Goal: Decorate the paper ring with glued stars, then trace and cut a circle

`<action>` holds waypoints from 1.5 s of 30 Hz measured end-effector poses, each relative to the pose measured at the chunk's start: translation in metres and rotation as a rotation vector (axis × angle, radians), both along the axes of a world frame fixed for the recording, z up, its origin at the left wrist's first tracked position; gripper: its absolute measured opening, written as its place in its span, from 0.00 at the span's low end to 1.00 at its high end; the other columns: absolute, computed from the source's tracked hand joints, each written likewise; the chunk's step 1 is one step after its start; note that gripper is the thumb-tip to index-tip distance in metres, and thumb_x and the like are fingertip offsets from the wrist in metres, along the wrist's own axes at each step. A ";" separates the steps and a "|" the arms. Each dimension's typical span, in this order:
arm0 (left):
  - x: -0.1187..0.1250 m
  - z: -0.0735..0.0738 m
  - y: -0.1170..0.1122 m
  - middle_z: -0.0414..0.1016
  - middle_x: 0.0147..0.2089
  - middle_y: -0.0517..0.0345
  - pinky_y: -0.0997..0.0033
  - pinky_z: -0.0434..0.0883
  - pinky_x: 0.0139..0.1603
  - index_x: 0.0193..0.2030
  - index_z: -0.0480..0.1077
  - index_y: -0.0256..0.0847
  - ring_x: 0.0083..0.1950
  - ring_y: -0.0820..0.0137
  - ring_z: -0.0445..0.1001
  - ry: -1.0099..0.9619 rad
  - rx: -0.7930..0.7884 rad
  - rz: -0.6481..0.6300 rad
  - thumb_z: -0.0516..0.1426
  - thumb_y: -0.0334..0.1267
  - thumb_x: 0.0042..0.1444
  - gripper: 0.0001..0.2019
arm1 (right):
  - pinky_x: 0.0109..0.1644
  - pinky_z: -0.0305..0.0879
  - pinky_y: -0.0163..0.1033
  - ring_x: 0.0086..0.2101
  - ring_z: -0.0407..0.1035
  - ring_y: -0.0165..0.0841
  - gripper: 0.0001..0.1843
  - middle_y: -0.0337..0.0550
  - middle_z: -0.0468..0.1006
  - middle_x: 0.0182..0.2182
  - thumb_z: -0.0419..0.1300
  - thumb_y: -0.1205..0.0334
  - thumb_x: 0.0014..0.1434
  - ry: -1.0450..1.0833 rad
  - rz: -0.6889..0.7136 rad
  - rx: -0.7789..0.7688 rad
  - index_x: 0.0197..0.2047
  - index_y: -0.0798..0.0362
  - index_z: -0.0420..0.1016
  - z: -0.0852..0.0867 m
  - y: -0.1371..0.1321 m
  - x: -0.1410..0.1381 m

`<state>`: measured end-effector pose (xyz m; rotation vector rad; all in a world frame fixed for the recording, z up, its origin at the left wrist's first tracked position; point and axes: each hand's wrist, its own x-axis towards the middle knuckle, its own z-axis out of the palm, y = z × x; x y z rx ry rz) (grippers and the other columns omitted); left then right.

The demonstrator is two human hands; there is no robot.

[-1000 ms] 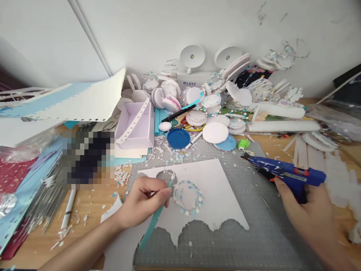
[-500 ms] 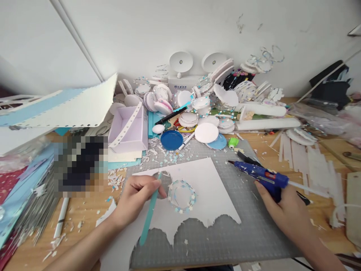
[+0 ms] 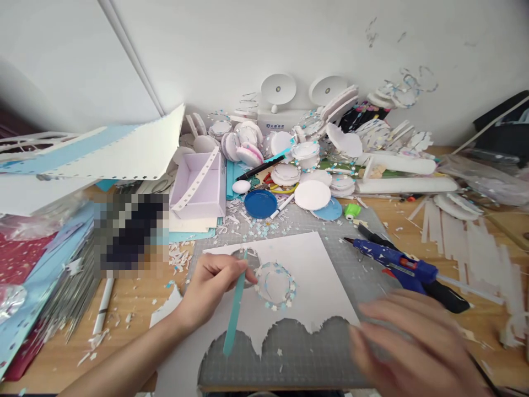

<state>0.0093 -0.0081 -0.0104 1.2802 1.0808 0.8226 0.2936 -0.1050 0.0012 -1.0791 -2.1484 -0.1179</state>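
Observation:
My left hand [image 3: 221, 284] is closed over the white sheet, thumb and fingers pinching a slim teal strip [image 3: 235, 314] with a rounded lower end. Close to its fingertips, a ring of small white and blue flowers [image 3: 276, 285] lies on the white sheet [image 3: 308, 259], whose front edge is cut in scallops. My right hand [image 3: 413, 342] is blurred at the lower right, its fingers stretched out with nothing seen in them. Beyond it, a blue hot glue gun [image 3: 394, 262] rests on its side, a glue stick poking from its back.
A grey cutting mat [image 3: 314, 358] lies under the sheet. Behind are a lilac box [image 3: 198, 190], a blue round lid [image 3: 260, 204], white foam discs [image 3: 313, 195] and a green punch [image 3: 352, 210]. Pale strips [image 3: 458, 237] and paper scraps lie at the right; bundled wires [image 3: 70, 281] at the left.
My right hand has let go of the glue gun, which now lies on the mat, and moved back toward me. My left hand still pinches the teal strip. The view has shifted slightly.

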 end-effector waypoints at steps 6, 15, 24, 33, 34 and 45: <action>0.004 0.005 -0.001 0.49 0.15 0.67 0.75 0.50 0.22 0.20 0.75 0.35 0.20 0.78 0.49 0.019 0.003 0.055 0.55 0.42 0.56 0.18 | 0.37 0.64 0.45 0.33 0.66 0.37 0.07 0.47 0.76 0.34 0.58 0.70 0.55 -0.191 0.297 0.140 0.40 0.57 0.70 0.014 0.065 -0.098; 0.004 0.004 0.000 0.45 0.20 0.66 0.75 0.49 0.22 0.17 0.48 0.40 0.24 0.77 0.45 0.006 -0.027 0.040 0.54 0.44 0.58 0.23 | 0.25 0.54 0.40 0.22 0.62 0.33 0.08 0.41 0.70 0.21 0.54 0.74 0.58 -0.314 0.347 0.272 0.29 0.55 0.69 0.019 0.090 -0.132; 0.005 0.010 -0.004 0.66 0.30 0.59 0.71 0.63 0.34 0.37 0.70 0.37 0.32 0.71 0.63 0.168 0.319 -0.128 0.57 0.44 0.56 0.11 | 0.29 0.58 0.38 0.26 0.62 0.30 0.13 0.38 0.69 0.25 0.54 0.77 0.57 0.195 0.240 -0.037 0.28 0.50 0.59 0.022 0.093 -0.069; 0.010 -0.006 -0.002 0.61 0.62 0.44 0.56 0.65 0.59 0.62 0.54 0.45 0.62 0.54 0.62 0.351 0.484 -0.451 0.69 0.47 0.42 0.42 | 0.28 0.51 0.36 0.25 0.55 0.30 0.13 0.33 0.62 0.23 0.57 0.66 0.61 1.200 0.135 -0.756 0.31 0.48 0.54 -0.021 0.079 -0.056; 0.010 -0.007 -0.001 0.63 0.61 0.45 0.58 0.66 0.58 0.61 0.55 0.45 0.60 0.56 0.64 0.355 0.475 -0.445 0.68 0.46 0.45 0.39 | 0.28 0.51 0.36 0.25 0.54 0.29 0.13 0.33 0.62 0.23 0.57 0.65 0.62 1.213 0.155 -0.804 0.31 0.48 0.54 -0.023 0.077 -0.057; 0.009 -0.010 0.000 0.68 0.54 0.46 0.60 0.68 0.55 0.55 0.66 0.42 0.55 0.58 0.69 0.314 0.660 -0.262 0.67 0.43 0.46 0.29 | 0.27 0.54 0.34 0.24 0.53 0.29 0.11 0.33 0.60 0.23 0.52 0.65 0.64 1.111 0.279 -0.842 0.33 0.47 0.51 -0.014 0.062 -0.068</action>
